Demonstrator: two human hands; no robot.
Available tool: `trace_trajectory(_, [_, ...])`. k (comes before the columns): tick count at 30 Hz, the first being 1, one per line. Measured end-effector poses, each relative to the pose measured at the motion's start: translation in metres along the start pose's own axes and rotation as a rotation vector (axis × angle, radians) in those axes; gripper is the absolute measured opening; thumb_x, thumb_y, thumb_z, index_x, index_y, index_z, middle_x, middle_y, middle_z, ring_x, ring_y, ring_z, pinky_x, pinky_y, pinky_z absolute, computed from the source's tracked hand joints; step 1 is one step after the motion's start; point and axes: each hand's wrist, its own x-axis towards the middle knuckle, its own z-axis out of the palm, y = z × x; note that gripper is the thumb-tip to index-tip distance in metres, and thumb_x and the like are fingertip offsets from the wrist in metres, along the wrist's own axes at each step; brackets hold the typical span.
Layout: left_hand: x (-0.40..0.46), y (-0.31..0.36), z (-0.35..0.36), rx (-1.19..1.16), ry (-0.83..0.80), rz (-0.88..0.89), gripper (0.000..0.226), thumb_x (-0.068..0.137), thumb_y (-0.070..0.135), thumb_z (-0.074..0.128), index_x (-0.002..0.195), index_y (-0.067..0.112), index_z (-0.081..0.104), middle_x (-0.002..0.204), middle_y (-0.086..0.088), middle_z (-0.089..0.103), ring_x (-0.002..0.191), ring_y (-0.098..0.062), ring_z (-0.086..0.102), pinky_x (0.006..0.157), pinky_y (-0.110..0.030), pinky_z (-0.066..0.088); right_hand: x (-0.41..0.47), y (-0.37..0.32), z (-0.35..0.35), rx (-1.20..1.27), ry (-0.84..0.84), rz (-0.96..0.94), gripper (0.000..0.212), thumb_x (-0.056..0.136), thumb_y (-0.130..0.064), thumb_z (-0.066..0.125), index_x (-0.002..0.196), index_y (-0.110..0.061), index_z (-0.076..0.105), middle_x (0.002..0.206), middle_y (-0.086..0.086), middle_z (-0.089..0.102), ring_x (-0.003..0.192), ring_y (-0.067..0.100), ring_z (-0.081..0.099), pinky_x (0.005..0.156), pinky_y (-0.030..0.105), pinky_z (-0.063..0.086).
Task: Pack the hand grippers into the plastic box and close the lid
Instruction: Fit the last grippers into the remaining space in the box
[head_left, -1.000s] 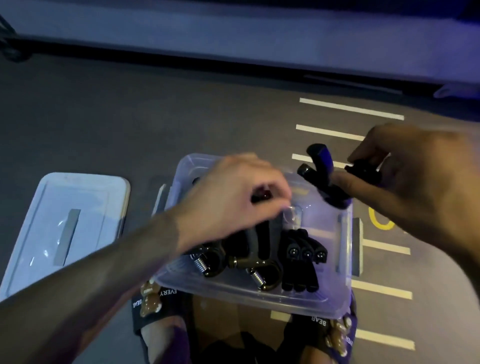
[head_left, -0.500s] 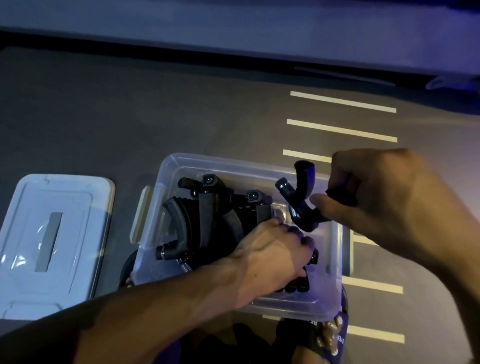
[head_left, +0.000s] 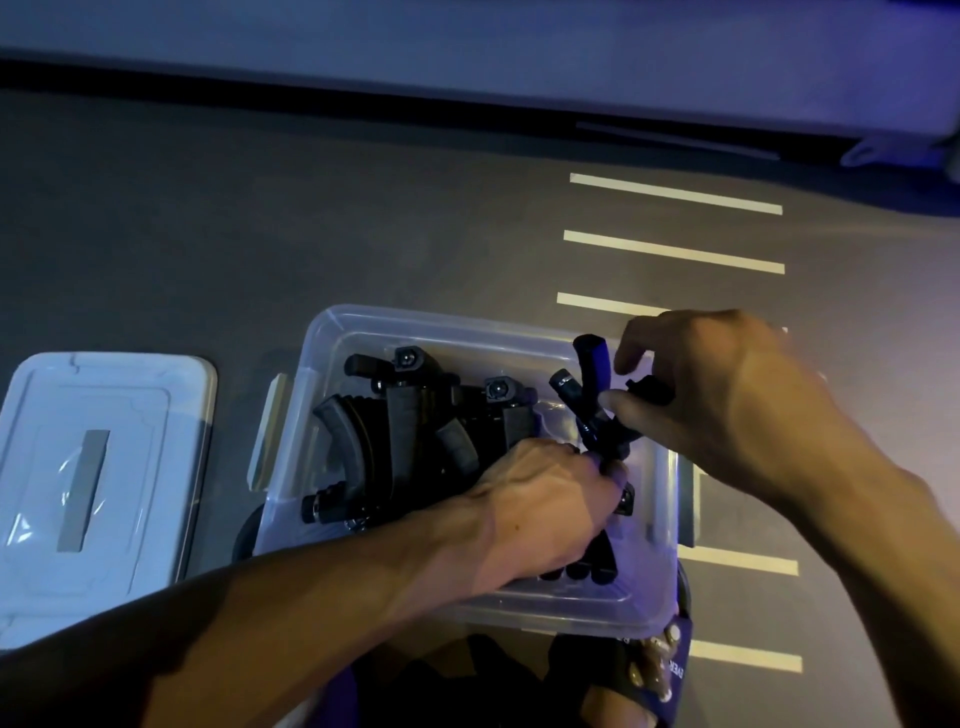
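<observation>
A clear plastic box sits at lower centre of the frame, propped on the person's feet rather than on the grey floor, probably so that it stays within easy reach while it is filled. Inside it, black hand grippers lie crowded across the left and middle part, their handles overlapping, while a few more stand side by side at the lower right under the left hand. That hand reaches down into the box with its fingers curled on the grippers there, seemingly to press them aside and make room; exactly what it clasps is hidden by the hand itself. The right hand, at right of centre, pinches one more hand gripper by a handle and holds it tilted over the box's right end, its handles pointing up, apparently so that it can slot into the gap. The white lid lies flat on the floor at lower left, beside the box, so closing is not yet begun. On the sandal strap at the bottom edge, only the letters "EVER" can be read.
</observation>
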Motion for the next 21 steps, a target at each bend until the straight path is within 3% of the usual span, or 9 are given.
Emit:
trace_trajectory(5, [0.004, 0.011, 0.003, -0.068, -0.008, -0.057, 0.027, 0.094, 0.036, 0.061, 0.114, 0.017, 0.061, 0.101, -0.005, 0.069, 0.089, -0.029, 0.067, 0.082, -0.043, 0.055, 0.005, -0.004, 0.017, -0.128, -0.047, 0.013, 0.023, 0.080, -0.053, 0.062, 0.087, -0.031, 0.063, 0.087, -0.006, 0.064, 0.081, 0.030, 0.063, 0.065, 0.034, 0.051])
trace_trajectory(8, [0.003, 0.010, -0.005, -0.033, -0.019, -0.079, 0.028, 0.096, 0.034, 0.058, 0.117, 0.016, 0.060, 0.106, -0.005, 0.068, 0.092, -0.028, 0.066, 0.084, -0.042, 0.055, 0.010, -0.004, 0.029, -0.159, -0.073, 0.047, 0.022, 0.082, -0.053, 0.061, 0.089, -0.032, 0.065, 0.092, -0.006, 0.065, 0.085, 0.030, 0.064, 0.064, 0.031, 0.046])
trace_trajectory(16, [0.005, 0.010, -0.012, -0.018, -0.068, -0.099, 0.039, 0.098, 0.038, 0.055, 0.129, 0.014, 0.055, 0.119, -0.007, 0.067, 0.102, -0.030, 0.066, 0.093, -0.044, 0.052, 0.021, -0.003, 0.040, -0.088, -0.258, 0.061, 0.026, 0.080, -0.048, 0.072, 0.095, -0.027, 0.070, 0.096, 0.002, 0.070, 0.093, 0.029, 0.064, 0.077, 0.036, 0.055])
trace_trajectory(21, [0.005, 0.009, -0.008, 0.013, -0.047, -0.073, 0.041, 0.099, 0.039, 0.054, 0.132, 0.015, 0.054, 0.124, -0.008, 0.065, 0.107, -0.031, 0.064, 0.097, -0.045, 0.050, 0.020, -0.004, 0.041, -0.077, -0.177, 0.037, 0.032, 0.086, -0.050, 0.064, 0.102, -0.024, 0.070, 0.098, 0.005, 0.071, 0.096, 0.033, 0.065, 0.078, 0.039, 0.054])
